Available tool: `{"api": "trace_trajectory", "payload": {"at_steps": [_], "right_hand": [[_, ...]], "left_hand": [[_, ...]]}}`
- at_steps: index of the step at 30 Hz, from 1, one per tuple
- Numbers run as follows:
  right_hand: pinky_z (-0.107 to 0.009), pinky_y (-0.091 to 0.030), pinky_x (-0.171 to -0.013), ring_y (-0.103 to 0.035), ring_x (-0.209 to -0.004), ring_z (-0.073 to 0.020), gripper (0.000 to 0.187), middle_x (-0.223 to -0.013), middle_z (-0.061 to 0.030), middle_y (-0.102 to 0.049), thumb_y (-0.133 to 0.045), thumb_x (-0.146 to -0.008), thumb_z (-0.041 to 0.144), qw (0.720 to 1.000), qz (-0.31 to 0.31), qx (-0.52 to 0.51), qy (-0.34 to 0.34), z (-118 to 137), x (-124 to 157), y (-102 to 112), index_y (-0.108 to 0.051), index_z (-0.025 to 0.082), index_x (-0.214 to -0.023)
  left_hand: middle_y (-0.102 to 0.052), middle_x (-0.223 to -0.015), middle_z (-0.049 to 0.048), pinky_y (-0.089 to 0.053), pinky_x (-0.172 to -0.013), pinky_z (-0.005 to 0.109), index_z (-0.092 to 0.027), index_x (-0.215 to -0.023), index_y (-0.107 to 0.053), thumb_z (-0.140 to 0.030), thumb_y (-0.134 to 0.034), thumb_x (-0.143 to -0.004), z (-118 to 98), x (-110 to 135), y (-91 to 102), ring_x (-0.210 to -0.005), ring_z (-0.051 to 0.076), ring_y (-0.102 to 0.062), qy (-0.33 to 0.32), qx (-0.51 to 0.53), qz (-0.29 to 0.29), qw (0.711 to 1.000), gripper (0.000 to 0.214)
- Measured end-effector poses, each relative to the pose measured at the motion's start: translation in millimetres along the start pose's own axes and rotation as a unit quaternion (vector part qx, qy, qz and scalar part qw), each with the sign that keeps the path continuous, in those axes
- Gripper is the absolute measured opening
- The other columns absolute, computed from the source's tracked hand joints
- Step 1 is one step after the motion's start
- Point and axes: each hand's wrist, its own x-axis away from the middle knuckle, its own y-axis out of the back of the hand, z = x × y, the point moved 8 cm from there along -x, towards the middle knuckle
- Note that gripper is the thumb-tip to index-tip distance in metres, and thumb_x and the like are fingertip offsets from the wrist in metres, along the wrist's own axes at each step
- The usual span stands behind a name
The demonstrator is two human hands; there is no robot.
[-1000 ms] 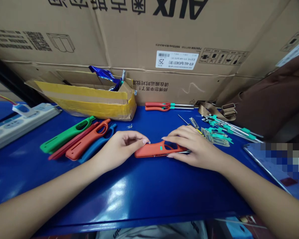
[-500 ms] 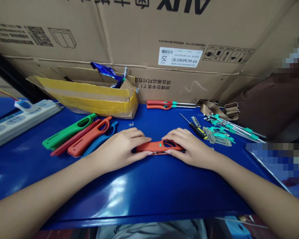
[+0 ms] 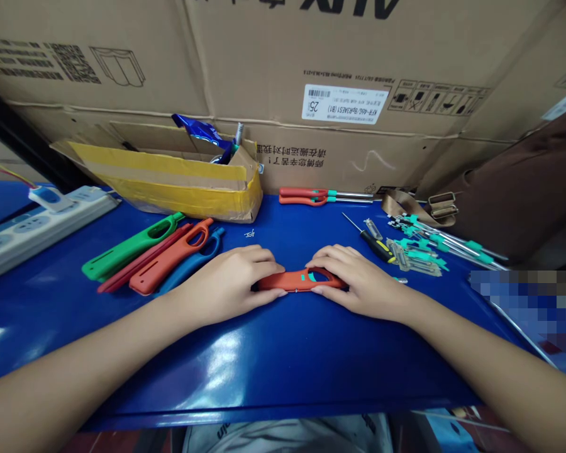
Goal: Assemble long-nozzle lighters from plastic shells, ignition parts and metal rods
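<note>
An orange long-reach lighter (image 3: 295,279) lies lengthwise between my hands, just above the blue table. My left hand (image 3: 238,280) grips its left end, with the thumb along the near side and the fingers over the far side. My right hand (image 3: 353,280) pinches the other end around the finger loop, where a green trigger shows. The near seam of the casing looks closed. Past my right hand, a metal tube end with a green part (image 3: 400,280) peeks out; whether it belongs to this lighter I cannot tell.
Empty-looking lighter casings (image 3: 163,261) in several colours lie left. A taped cardboard box (image 3: 170,189) and two lighters (image 3: 304,196) stand or lie at the back. On the right are a screwdriver (image 3: 377,246), clear fuel tanks (image 3: 412,259) and metal tubes (image 3: 453,244). A power strip (image 3: 47,220) sits far left.
The gap along the lighter's near side, where wires and inner parts showed, has closed. More of the green trigger now shows in the loop. Both hands keep nearly the same place.
</note>
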Motion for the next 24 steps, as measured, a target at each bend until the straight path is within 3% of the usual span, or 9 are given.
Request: {"api": "trace_trajectory", "payload": {"at_steps": [17, 24], "right_hand": [[-0.044, -0.044, -0.099, -0.058, -0.113, -0.0264, 0.029, -0.122, -0.0109, -0.065, -0.067, -0.095, 0.035, 0.999, -0.013, -0.042, -0.015, -4.0, -0.4, -1.0, -0.062, 0.021, -0.12], [-0.043, -0.046, -0.096, -0.06, -0.113, -0.0262, 0.031, -0.122, -0.0108, -0.064, -0.065, -0.097, 0.033, 1.0, 0.008, 0.001, -0.009, 2.1, -0.5, -2.4, -0.06, 0.019, -0.124]], "left_hand": [[-0.069, -0.1, 0.0051, -0.052, -0.083, 0.033, -0.017, -0.102, -0.071, -0.028, -0.074, -0.09, 3.8, -0.4, -6.4, -0.094, 0.022, -0.064, 0.03, 0.037, 0.005, 0.999, 0.017], [-0.068, -0.09, 0.0079, -0.053, -0.076, 0.038, -0.012, -0.098, -0.071, -0.023, -0.065, -0.093, -16.8, 0.1, -10.4, -0.087, 0.026, -0.063, -0.004, -0.134, 0.007, 0.991, 0.013]]}}
